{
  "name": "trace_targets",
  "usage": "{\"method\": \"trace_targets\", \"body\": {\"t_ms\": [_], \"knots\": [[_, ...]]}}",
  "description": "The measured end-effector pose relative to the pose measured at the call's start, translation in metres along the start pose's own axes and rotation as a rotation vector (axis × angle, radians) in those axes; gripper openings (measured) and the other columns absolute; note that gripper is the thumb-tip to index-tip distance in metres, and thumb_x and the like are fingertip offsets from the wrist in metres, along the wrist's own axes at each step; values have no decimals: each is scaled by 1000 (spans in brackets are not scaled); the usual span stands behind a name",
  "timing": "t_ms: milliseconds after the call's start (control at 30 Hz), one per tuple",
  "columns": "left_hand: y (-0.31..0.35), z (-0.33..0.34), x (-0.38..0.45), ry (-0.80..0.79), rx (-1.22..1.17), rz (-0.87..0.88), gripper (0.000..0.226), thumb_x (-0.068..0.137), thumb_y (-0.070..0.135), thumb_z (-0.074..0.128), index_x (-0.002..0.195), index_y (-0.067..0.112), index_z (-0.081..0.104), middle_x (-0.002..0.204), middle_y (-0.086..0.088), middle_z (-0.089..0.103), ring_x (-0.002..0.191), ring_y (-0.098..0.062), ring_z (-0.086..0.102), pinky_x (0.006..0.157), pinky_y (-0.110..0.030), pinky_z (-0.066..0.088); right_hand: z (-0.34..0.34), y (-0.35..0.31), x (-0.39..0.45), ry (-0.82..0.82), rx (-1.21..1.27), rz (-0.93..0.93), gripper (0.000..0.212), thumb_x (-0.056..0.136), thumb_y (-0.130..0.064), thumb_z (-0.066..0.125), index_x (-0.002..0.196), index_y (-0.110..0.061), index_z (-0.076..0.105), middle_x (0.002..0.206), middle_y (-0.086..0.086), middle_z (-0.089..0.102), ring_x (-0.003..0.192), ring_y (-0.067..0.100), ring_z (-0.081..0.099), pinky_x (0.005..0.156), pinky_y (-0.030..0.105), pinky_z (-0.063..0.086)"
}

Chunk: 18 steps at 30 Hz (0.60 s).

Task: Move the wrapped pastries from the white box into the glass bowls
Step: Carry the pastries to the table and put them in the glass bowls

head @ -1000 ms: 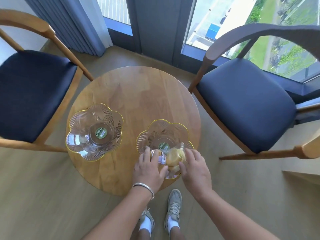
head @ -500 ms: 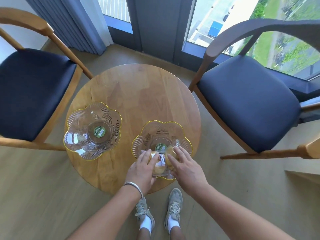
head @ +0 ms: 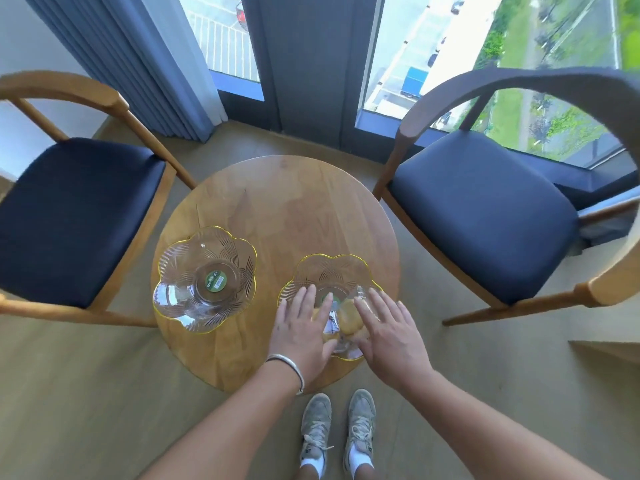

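Both hands flat, fingers straight, laid over pastries in right bowl; nothing gripped. Left hand at bowl's 8 o'clock, bracelet on wrist; right hand at 4 o'clock. Pastries wrapped, yellow, near bowl's 6 o'clock wall. Left bowl at table's 9 o'clock, apart. Chairs at table's 9 and 3.

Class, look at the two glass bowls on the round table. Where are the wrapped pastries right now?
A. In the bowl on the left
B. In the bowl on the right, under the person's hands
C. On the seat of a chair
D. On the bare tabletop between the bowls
B: the wrapped pastries lie in the right glass bowl, between the left hand and right hand; the left glass bowl shows only a green sticker.
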State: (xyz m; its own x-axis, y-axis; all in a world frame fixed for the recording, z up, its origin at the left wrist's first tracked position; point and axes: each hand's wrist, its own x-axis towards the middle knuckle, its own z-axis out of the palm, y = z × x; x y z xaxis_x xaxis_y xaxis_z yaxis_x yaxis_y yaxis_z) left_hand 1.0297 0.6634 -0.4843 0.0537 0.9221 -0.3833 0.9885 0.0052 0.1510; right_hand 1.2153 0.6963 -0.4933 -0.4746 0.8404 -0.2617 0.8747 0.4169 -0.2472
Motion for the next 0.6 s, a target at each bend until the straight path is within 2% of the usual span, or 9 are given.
{"method": "trace_targets", "body": {"t_ms": [133,333,400,500,600], "knots": [[20,-41,1,80,50,51,77,92,60,31,149,29,-10,160,-6,-11,145,-23,-13,116,-50,-3,-40,7,-18,99,17,141,68,95,-52,41,152,-28,12,161,3,10,147,19,4,119,40,6],[87,-105,14,189,115,241,78,92,62,27,147,30,-19,159,-6,-15,144,-23,-18,114,-51,-7,-113,48,-66,299,63,431,68,92,-51,50,150,-27,22,159,5,21,147,21,13,118,42,11],[127,-123,19,229,139,338,77,92,62,27,147,31,-17,159,-6,-13,144,-24,-18,114,-51,-8,-137,70,-94,360,83,525,68,91,-49,53,149,-26,26,158,7,24,146,22,16,117,43,12],[184,-144,23,271,146,460,78,91,64,28,148,31,-13,160,-6,-8,144,-23,-14,114,-50,-8,-160,98,-128,404,101,630,70,91,-50,53,150,-26,25,158,7,22,146,20,14,117,41,7],[256,-160,19,306,191,607,79,90,65,25,147,31,-18,160,-6,-11,145,-24,-15,114,-51,-8,-184,136,-176,481,115,751,69,89,-48,56,149,-25,30,157,9,25,145,22,18,117,44,10]]}}
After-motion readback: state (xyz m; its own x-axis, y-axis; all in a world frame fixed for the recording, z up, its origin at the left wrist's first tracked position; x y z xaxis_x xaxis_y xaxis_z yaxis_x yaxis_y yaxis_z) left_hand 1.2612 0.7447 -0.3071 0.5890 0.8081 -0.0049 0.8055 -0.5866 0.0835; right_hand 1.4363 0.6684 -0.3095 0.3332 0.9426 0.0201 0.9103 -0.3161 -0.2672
